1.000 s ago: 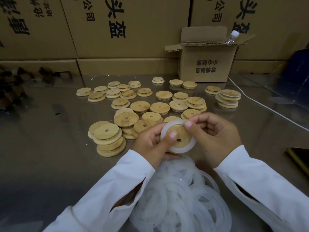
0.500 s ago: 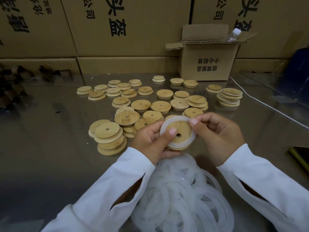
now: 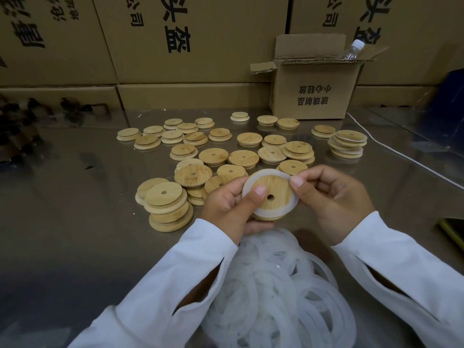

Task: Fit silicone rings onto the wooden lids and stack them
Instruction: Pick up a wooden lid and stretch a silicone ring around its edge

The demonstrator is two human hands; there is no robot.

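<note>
Wooden lid (image 3: 277, 188), silicone ring (image 3: 272, 212) round its rim — within the grip of left hand (image 3: 226, 205) and right hand (image 3: 331, 197).

Both forearms, in white sleeves (image 3: 163, 285), rise from below the lid (image 3: 276, 187) and close in on it from either side. The left grip (image 3: 231, 204) cups the lid's left edge, fingers curled behind it, thumb (image 3: 258, 192) laid across its face just left of the hole. The right grip (image 3: 331, 197) pinches the lid's upper right rim, thumb (image 3: 297, 182) pressed on the ring (image 3: 288, 209), fingers curled behind.
</note>
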